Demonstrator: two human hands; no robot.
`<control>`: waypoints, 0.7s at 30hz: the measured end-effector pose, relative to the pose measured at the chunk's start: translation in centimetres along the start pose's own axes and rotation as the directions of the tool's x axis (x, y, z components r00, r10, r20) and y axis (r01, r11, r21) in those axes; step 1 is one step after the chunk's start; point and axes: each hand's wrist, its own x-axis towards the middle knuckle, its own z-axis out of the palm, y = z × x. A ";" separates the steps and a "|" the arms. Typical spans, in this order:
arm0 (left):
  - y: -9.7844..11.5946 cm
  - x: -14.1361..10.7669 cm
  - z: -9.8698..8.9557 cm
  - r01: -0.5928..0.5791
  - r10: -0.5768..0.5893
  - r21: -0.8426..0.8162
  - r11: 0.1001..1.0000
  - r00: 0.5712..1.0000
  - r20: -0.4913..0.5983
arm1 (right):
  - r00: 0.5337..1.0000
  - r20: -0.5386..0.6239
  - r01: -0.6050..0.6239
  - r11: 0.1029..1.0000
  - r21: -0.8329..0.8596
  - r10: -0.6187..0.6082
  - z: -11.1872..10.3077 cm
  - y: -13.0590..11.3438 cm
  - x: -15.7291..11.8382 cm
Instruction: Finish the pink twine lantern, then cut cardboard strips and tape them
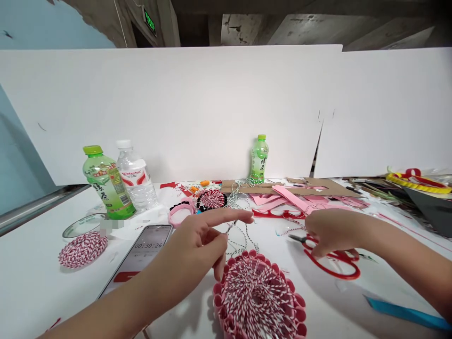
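Observation:
My left hand (197, 245) is above the table, index finger stretched out to the right. Its thumb and the curled fingers are closed around a thin green-and-white cord (231, 228), only a short piece of which shows at the thumb tip. Just below is a round piece (256, 296) with a coiled red-and-white cord face and a rim of pink loops. On the right, my right hand (330, 230) grips red-handled scissors (341, 275) from above; their dark blades point left, and the fingertips are partly hidden behind the handles.
A phone (144, 249) showing a timer, a red-and-white cord coil (83, 249) and two bottles (106, 183) stand or lie at left. Behind are a green bottle (260, 162), pink strips (289, 197) and cardboard (328, 187). A blue ribbon (406, 313) lies at right.

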 end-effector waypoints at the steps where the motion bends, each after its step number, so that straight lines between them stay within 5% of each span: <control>1: 0.2 -0.1 0.0 -0.010 0.010 0.027 1.000 1.000 -0.008 | 0.999 0.021 -0.031 1.000 0.006 0.031 0.3 0.0 0.1; 4: 0.5 -0.5 0.2 -0.015 0.014 0.051 0.999 1.000 0.002 | 0.999 -0.027 -0.034 0.996 0.088 0.037 0.4 -1.7 0.2; 8: -0.3 -0.7 0.7 -0.054 0.054 -0.001 0.999 0.997 0.053 | 0.987 -0.142 0.122 0.931 0.344 -0.077 0.5 -6.2 -0.1; 12: -1.2 -0.8 1.1 -0.086 0.080 0.037 0.996 0.988 0.128 | 0.961 -0.168 0.269 0.612 0.744 -0.218 2.3 -9.4 -0.2; 15: -1.1 -0.5 0.3 -0.220 0.190 0.259 0.940 0.973 0.134 | 0.948 -0.290 0.297 0.684 0.666 -0.129 2.7 -9.2 0.2; 16: -1.0 -0.4 -0.3 -0.309 0.285 0.409 0.859 0.951 0.120 | 0.938 -0.336 0.285 0.731 0.621 -0.080 2.5 -8.7 0.4; 18: -0.8 0.1 -1.9 -0.431 0.512 0.725 0.537 0.850 0.125 | 0.904 -0.427 0.233 0.811 0.537 0.022 1.4 -7.3 0.7; 21: -0.9 0.8 -4.6 -0.272 0.591 0.959 0.077 0.787 0.175 | 0.836 -0.537 0.146 0.899 0.414 0.112 -0.2 -5.4 0.8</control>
